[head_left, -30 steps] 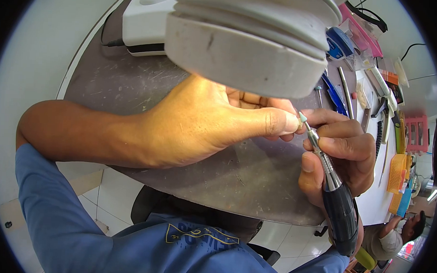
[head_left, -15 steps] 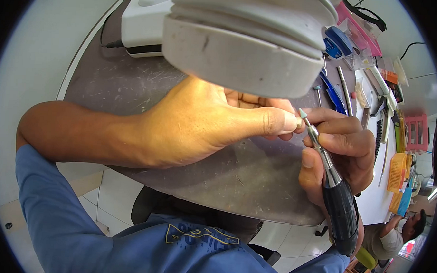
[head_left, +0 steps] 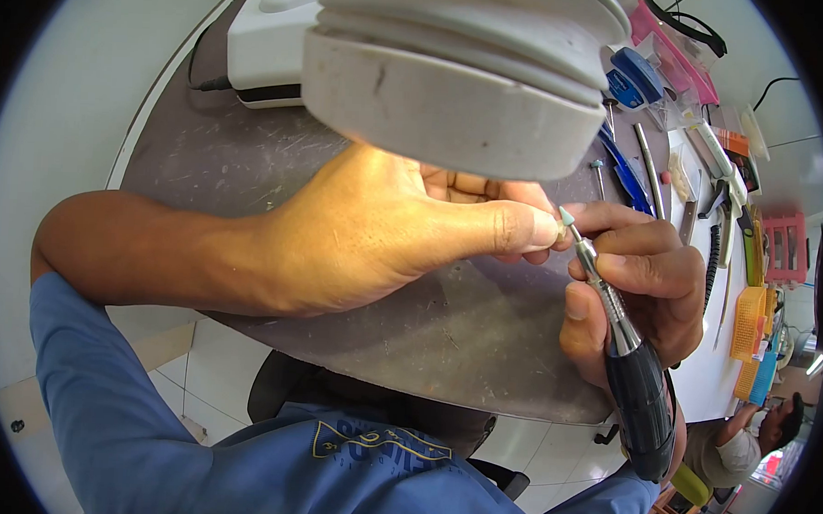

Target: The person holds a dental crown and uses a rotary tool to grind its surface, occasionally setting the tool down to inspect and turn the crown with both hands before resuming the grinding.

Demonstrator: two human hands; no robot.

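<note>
My left hand [head_left: 367, 227] reaches in from the left, thumb and fingers pinched together under the lamp. At the thumb tip shows a small pale yellowish piece [head_left: 561, 231], mostly hidden by the fingers; its kind I cannot make out. My right hand [head_left: 664, 268] grips a rotary handpiece [head_left: 640, 396] with a black body and a silver metal neck. Its pale green cone-shaped grinding bit [head_left: 567, 216] points up and left, right beside the pale piece. Whether the bit touches it is too fine to tell.
A white lamp head [head_left: 455, 103] hangs close above my hands. On the grey worktop [head_left: 408, 340] stands a white device [head_left: 274, 44]. Blue pliers [head_left: 624, 174], a metal rod [head_left: 650, 166] and baskets crowd the right. Another person [head_left: 743, 446] sits at the far right.
The lamp appears slightly shifted up and left. The handpiece's bit and neck have moved a little to the left. My left hand holds almost the same pose.
</note>
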